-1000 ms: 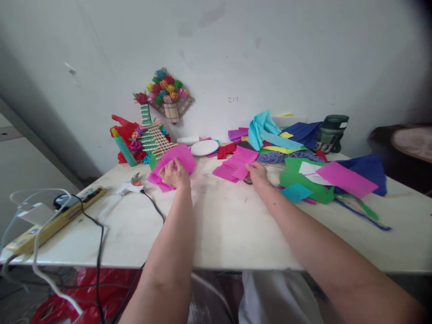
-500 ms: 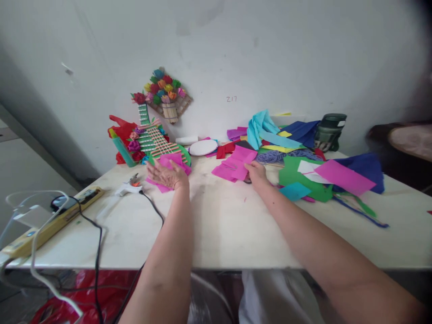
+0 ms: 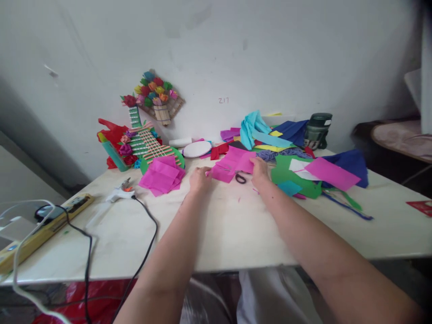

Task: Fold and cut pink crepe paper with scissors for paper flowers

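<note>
Between my hands lies a magenta sheet of crepe paper (image 3: 227,164), with scissors (image 3: 240,178) beside its near edge, their dark handle showing. My left hand (image 3: 200,179) pinches the sheet's left corner. On its right side, my right hand (image 3: 259,171) grips the same sheet between thumb and fingers. Left of my left hand rests a stack of cut magenta paper pieces (image 3: 162,176), overlapping the foot of a green guitar-shaped craft (image 3: 143,141) trimmed with paper flowers.
A glue gun (image 3: 120,192) with a black cord and a yellow power strip (image 3: 43,231) lie at left. Coloured paper (image 3: 297,175), blue-grey yarn (image 3: 283,155) and a dark bottle (image 3: 317,130) are at right. A white disc (image 3: 197,149) sits by the wall.
My left hand has left the magenta stack and moved right to the sheet's left corner. My right hand still holds the other side. The view has shifted slightly to the right.
</note>
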### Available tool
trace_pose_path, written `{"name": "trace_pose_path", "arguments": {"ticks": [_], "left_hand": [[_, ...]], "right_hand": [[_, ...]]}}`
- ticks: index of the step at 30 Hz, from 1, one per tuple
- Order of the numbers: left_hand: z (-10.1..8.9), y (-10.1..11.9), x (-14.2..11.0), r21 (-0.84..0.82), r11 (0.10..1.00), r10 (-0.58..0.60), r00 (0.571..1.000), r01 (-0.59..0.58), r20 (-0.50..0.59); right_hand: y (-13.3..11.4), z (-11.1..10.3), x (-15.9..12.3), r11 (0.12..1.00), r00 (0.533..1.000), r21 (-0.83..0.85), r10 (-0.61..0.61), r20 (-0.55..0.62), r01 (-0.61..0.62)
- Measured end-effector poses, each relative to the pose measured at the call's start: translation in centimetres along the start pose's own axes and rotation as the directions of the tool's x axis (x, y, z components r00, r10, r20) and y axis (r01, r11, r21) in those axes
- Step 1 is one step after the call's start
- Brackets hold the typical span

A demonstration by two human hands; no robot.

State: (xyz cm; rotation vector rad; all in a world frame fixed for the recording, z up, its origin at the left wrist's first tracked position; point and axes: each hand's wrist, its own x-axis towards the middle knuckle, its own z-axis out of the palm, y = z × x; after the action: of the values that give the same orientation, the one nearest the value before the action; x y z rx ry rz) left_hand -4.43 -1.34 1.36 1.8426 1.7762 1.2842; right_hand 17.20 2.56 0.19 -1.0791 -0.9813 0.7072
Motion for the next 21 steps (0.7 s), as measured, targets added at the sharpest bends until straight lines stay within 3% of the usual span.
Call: {"name": "trace_pose_path", "arguments": {"ticks": [4,9,11,15,18,21], "left_hand": [[1.1,-0.3,-0.4,-0.114,0.986,0.144,0.968,-0.122,0.207],[1.5,-0.4,-0.2,0.133,0.935,0.286,0.92,-0.33,0.27],[1.3,-0.3,-0.1,0.258,0.885,0.308,0.902,-0.389,0.303],[1.0,0.1,0.0,0.431,0.787,0.303,0.886,-0.441,0.352],[0.9,0.0,0.0,0.502,0.753,0.277,0.897,-0.425,0.343],[0.9,-0.3,0.1,0.526,0.747,0.269,0.909,-0.406,0.319]], "right_hand": [[0.3,0.2,0.1,0.985,0.996,0.146,0.09,-0.001,-0.088],[-0.3,0.4,-0.7,0.943,0.958,0.212,0.22,0.183,-0.257],[-1.1,0.3,-1.5,0.896,0.899,0.228,0.301,0.318,-0.38],[-2.6,0.1,-2.9,0.824,0.737,0.144,0.393,0.551,-0.547],[-2.8,0.2,-3.5,0.857,0.668,0.02,0.387,0.635,-0.515],[-2.4,0.9,-3.8,0.953,0.653,-0.193,0.301,0.695,-0.235]]}}
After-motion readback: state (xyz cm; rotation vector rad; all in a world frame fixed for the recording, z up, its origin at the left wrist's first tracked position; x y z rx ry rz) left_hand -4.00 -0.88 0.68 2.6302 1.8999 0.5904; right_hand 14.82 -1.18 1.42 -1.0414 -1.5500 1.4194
